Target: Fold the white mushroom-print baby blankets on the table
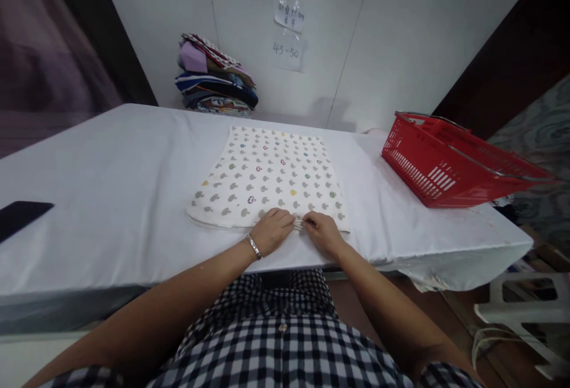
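In the head view, both bare forearms reach forward from the bottom of the frame and converge at the near edge of a patterned cloth [267, 177]. The left hand [271, 231] lies palm down, knuckles up, its fingers curled onto the cloth's near hem; a metal bracelet [253, 247] circles the wrist. The right hand [323, 232] comes in from the right at a slight angle, also palm down, its fingertips [308, 222] pinched on the same hem. The two hands sit just beside each other, fingertips nearly touching at the middle of that edge, and a small bunch of fabric shows between them. Both hands are closed on the cloth's edge rather than spread flat.

The cloth is white with small grey and coloured mushroom shapes. It lies flat and folded on a white table [111, 162], near the table's front edge and straight ahead of the person, with layered edges visible at its near-left corner.

Well apart to the right, a red plastic basket [445, 165] with metal handles rests tilted on the table. At the far side, against the wall, stands a stack of folded fabrics [216, 76]. A paper note [288, 32] is taped to the wall above. A dark flat object [20, 216] lies at the table's left edge. The person's checked shirt [276, 340] fills the bottom of the frame.
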Motion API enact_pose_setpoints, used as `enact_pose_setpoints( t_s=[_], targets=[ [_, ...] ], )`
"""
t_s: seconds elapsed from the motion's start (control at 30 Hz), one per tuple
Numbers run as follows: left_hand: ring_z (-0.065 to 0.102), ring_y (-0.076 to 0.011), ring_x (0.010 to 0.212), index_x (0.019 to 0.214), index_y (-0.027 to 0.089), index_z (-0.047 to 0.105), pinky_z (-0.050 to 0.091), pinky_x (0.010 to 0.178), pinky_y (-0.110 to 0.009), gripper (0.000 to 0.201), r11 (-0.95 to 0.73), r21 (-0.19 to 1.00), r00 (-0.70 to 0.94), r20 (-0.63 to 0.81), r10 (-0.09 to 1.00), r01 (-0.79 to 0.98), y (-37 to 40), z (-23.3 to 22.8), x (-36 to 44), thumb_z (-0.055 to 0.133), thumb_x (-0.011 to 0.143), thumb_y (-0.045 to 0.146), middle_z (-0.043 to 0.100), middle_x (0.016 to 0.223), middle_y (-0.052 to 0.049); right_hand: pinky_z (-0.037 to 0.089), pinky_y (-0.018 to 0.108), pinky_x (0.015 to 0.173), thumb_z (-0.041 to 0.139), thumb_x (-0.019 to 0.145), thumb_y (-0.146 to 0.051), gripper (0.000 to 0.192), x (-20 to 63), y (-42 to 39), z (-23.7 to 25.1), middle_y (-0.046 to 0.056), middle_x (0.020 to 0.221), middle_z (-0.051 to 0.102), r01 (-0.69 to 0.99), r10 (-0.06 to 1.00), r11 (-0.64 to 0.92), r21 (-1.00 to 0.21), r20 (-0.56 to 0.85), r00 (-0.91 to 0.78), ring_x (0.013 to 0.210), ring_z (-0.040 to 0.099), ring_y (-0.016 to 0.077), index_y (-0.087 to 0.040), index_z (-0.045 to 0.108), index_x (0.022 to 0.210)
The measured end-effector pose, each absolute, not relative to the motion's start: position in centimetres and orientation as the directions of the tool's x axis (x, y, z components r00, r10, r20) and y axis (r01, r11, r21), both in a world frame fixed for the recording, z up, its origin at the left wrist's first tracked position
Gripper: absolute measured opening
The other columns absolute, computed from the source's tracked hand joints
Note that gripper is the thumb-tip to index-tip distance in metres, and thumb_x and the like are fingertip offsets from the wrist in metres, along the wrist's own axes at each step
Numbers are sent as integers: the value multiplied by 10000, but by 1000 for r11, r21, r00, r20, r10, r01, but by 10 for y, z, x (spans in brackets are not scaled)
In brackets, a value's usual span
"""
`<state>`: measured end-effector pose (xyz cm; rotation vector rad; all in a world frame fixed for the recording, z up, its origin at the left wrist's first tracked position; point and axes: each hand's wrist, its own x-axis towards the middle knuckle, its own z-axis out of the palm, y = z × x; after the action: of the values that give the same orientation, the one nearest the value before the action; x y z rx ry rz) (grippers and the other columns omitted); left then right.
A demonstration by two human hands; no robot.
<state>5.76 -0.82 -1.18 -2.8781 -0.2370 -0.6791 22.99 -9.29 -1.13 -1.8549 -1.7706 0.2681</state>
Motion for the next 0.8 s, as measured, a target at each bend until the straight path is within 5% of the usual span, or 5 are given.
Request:
enact_pose_setpoints(
  t_s=[0.53, 0.8],
  targets=[
    [461, -167, 841, 890, 168, 533, 340, 739, -321, 141, -968, -156, 906, 407, 118, 196, -3, -17, 62, 392, 883, 163, 568, 922, -35, 348, 237, 640, 517, 798, -209, 95, 228, -93, -15, -6, 728, 629, 845, 960, 27, -533, 249, 126, 686, 537, 137, -208, 611, 790],
    [473, -164, 866, 783, 154, 533, 341, 737, -323, 108, -969, -146, 896, 428, 121, 201, -4, -21, 63, 455, 858, 161, 573, 942, -38, 359, 239, 623, 497, 807, -217, 110, 226, -93, -21, -7, 727, 628, 833, 951, 62, -550, 287, 119, 688, 544, 141, -211, 602, 775]
  ],
)
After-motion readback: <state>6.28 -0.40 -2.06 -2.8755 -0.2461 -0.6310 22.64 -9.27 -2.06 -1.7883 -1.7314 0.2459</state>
